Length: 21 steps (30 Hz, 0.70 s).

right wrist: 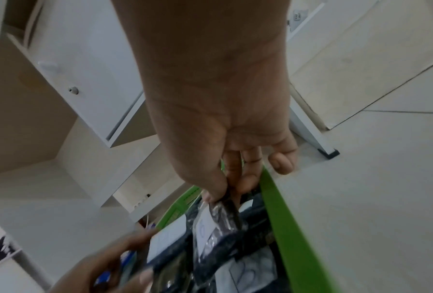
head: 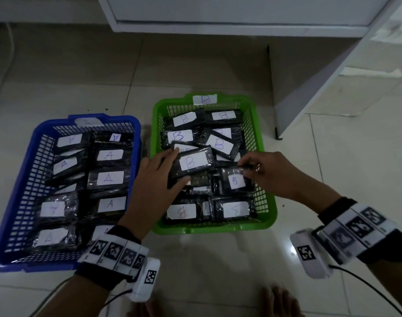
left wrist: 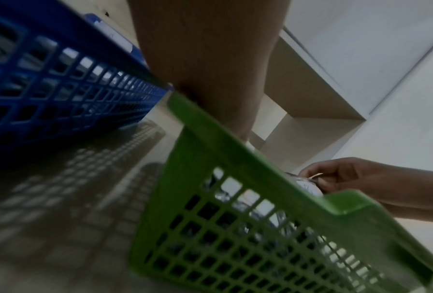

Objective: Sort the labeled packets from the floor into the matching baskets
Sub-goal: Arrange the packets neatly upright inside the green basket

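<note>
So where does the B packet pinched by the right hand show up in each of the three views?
Head: the B packet sits right of centre in the green basket, its far end pinched by the right hand.
Left wrist: a sliver under that hand, above the rim.
Right wrist: centre-bottom, hanging from the fingertips.
Shared landmark: the green basket.

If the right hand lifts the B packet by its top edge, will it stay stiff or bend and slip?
The B packet looks flat and boxy, so it probably stays fairly stiff. Its glossy wrap may be slippery where the right hand pinches only one edge. It likely hangs down when lifted from the green basket.
</note>
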Each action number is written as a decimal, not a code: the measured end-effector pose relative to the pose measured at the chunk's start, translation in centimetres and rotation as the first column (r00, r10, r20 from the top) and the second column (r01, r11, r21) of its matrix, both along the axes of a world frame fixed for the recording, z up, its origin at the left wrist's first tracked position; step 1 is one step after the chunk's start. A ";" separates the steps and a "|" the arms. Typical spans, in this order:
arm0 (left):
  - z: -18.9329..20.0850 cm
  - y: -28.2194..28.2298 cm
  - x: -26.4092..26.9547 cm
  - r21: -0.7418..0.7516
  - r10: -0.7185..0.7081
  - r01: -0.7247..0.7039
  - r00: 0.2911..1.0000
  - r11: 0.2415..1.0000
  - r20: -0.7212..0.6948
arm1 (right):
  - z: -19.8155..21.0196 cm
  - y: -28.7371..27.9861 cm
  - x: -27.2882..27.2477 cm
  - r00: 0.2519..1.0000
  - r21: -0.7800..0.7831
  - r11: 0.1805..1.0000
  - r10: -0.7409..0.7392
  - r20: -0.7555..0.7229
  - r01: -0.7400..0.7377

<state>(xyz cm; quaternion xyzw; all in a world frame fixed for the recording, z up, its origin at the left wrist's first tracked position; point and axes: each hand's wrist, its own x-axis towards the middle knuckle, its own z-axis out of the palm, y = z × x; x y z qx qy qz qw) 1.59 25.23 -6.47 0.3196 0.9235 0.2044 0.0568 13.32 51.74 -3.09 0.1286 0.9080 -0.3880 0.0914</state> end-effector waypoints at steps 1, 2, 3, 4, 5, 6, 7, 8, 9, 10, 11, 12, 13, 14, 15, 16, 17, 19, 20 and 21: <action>0.1 0.2 -0.3 -0.030 -0.012 0.013 1.000 0.999 0.016 | 0.4 0.4 -0.3 1.000 -0.014 1.000 -0.021 -0.012 0.020; 0.2 0.3 -0.6 -0.055 -0.029 0.031 0.999 0.998 0.027 | 0.8 0.9 -0.7 0.998 -0.015 0.999 -0.053 -0.035 0.052; 0.4 0.2 -0.9 -0.076 -0.055 0.056 0.998 0.996 0.016 | 1.1 1.6 -1.1 0.992 -0.014 0.995 -0.101 -0.073 0.100; 0.6 0.0 -1.1 -0.088 -0.087 0.085 0.996 0.993 -0.024 | 1.5 2.3 -1.5 0.979 -0.026 0.986 -0.165 -0.117 0.163; 1.0 -0.2 -1.2 -0.086 -0.124 0.117 0.989 0.989 -0.081 | 1.7 3.1 -2.0 0.959 -0.061 0.971 -0.237 -0.155 0.230; 1.5 -0.2 -1.0 -0.075 -0.167 0.158 0.976 0.985 -0.139 | 1.9 3.7 -2.4 0.936 -0.112 0.952 -0.301 -0.182 0.285; 1.9 -0.2 -0.6 -0.072 -0.217 0.207 0.959 0.976 -0.183 | 2.1 4.1 -2.9 0.920 -0.153 0.937 -0.339 -0.198 0.312; 2.3 0.2 -0.1 -0.092 -0.274 0.260 0.939 0.961 -0.207 | 2.3 4.2 -3.2 0.915 -0.176 0.932 -0.350 -0.201 0.317; 2.6 0.8 0.6 -0.139 -0.326 0.302 0.922 0.943 -0.208 | 2.3 4.1 -3.4 0.919 -0.189 0.932 -0.343 -0.194 0.308; 2.6 1.6 1.3 -0.196 -0.359 0.322 0.912 0.926 -0.197 | 2.4 3.8 -3.4 0.926 -0.198 0.936 -0.329 -0.184 0.292; 2.3 2.5 1.8 -0.239 -0.369 0.322 0.910 0.916 -0.189 | 2.4 3.4 -3.4 0.933 -0.205 0.938 -0.315 -0.177 0.278; 2.0 3.3 2.2 -0.257 -0.365 0.314 0.913 0.914 -0.183 | 2.4 3.1 -3.2 0.939 -0.207 0.942 -0.299 -0.169 0.263; 1.6 4.0 2.4 -0.256 -0.361 0.312 0.916 0.915 -0.174 | 2.4 2.7 -3.0 0.945 -0.204 0.947 -0.282 -0.163 0.248; 1.3 4.6 2.4 -0.247 -0.365 0.320 0.916 0.915 -0.164 | 2.3 2.6 -2.8 0.951 -0.195 0.952 -0.266 -0.156 0.235; 0.9 4.9 2.4 -0.242 -0.375 0.334 0.915 0.911 -0.151 | 2.2 2.4 -2.6 0.956 -0.178 0.958 -0.252 -0.149 0.225; 0.5 5.1 2.4 -0.245 -0.388 0.348 0.911 0.905 -0.139 | 2.1 2.4 -2.3 0.960 -0.153 0.964 -0.239 -0.145 0.217; 0.1 5.3 2.3 -0.253 -0.400 0.359 0.908 0.898 -0.130 | 1.9 2.4 -2.2 0.963 -0.129 0.969 -0.228 -0.144 0.210; -0.4 5.8 2.4 -0.263 -0.414 0.376 0.904 0.889 -0.108 | 1.7 2.6 -1.8 0.966 -0.100 0.974 -0.216 -0.142 0.203; -0.4 6.1 2.5 -0.272 -0.424 0.385 0.900 0.882 -0.099 | 1.5 2.7 -1.7 0.966 -0.089 0.975 -0.216 -0.142 0.205; -0.4 6.3 2.4 -0.286 -0.431 0.391 0.898 0.875 -0.091 | 1.4 2.8 -1.7 0.965 -0.076 0.975 -0.218 -0.147 0.209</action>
